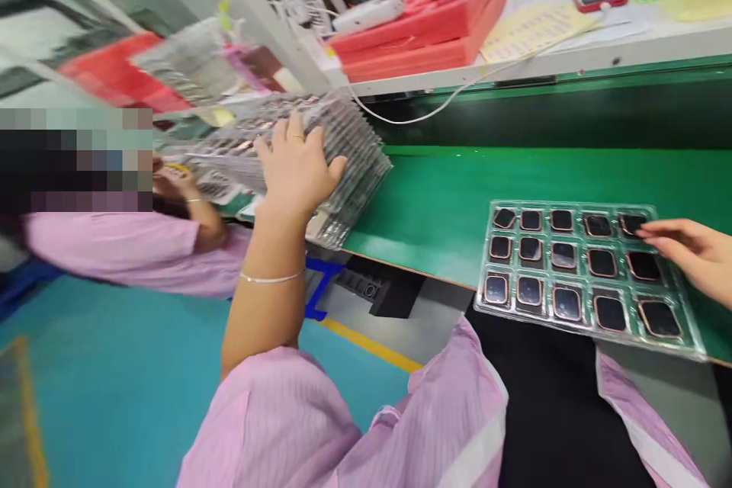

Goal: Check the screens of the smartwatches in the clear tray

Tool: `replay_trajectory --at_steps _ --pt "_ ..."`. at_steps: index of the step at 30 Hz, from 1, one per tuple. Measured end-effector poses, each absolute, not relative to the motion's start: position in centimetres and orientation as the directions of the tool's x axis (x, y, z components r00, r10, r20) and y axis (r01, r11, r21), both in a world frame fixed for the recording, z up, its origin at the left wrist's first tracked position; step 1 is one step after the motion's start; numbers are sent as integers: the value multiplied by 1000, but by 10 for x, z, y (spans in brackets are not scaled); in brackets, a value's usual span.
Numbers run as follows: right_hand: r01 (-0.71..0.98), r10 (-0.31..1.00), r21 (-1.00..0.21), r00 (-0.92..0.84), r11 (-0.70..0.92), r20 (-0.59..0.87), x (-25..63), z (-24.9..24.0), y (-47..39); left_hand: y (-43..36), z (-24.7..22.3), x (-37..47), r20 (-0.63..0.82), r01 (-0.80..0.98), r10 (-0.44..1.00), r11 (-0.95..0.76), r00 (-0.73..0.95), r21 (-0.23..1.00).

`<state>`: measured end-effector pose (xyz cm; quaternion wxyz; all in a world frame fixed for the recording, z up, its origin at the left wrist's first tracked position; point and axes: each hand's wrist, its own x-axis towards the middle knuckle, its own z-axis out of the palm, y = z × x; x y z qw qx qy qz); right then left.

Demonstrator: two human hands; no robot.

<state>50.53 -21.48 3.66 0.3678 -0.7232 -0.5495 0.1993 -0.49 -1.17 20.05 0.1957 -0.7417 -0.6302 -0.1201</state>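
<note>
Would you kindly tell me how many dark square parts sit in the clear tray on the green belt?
15 square parts lie in the clear tray, in three rows of five. The right hand rests over the top right one, partly hiding it. The left hand is on the stack of trays.

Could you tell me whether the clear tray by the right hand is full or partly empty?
Full: the clear tray has all fifteen pockets holding a dark square part; none shows bare.

The left hand (pixel 297 164) lies flat on a stack of clear trays (pixel 343 160) at the left end of the green belt (pixel 435 206). Further right on the belt, the right hand (pixel 695 252) touches a tray of dark square parts (pixel 577 267).
</note>
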Motion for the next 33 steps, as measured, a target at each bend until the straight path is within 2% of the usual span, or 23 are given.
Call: replay_trajectory --at_steps 2,4,5,7,9,12,14,18,21,23,25,27,29,31,33 --pt "771 979 -637 133 -5 154 501 39 -206 -10 179 40 370 910 846 -414 383 2" --pt "845 969 -490 -121 214 215 489 41 -177 -14 148 99 217 698 768 -640 603 322" --pt "864 955 -415 -215 283 203 482 42 -161 -18 130 130 154 569 707 -661 690 489" --pt "893 941 -307 -282 328 187 468 42 -132 -30 96 186 107 378 646 -564 756 734" --pt "901 932 -262 -299 346 203 458 38 -117 -43 70 224 125 303 699 -454 704 838" --pt "853 917 -359 -294 379 271 459 19 -120 -54 45 242 212 240 775 -423 595 874" --pt "829 922 -434 -228 352 312 468 0 -121 -54 35 240 273 166 791 -422 547 891" --pt "802 928 -499 -174 328 330 480 -24 -105 -46 24 238 351 190 625 -633 697 750" --pt "780 940 -548 -147 302 309 466 -12 -99 -39 25 243 361 215 656 -628 662 748" --pt "764 935 -567 -133 309 330 452 3 -99 -33 29 246 361 183 737 -543 572 820" --pt "758 922 -569 -111 320 371 440 17 -100 -24 35 249 307 64 821 -382 482 922" --pt "728 923 -601 -113 329 368 430 28 -99 -13 37 250 148 -92 861 -118 486 989" --pt "660 949 -696 -91 283 300 423 35 -96 -4 36 250 40 -185 854 66 518 980" --pt "481 981 -858 -23 180 193 421 37 -89 1 33 247 -26 -237 841 182 541 954" --pt "240 997 -969 42 59 71 423 36 -79 3 30 243 -84 -275 820 284 566 919"
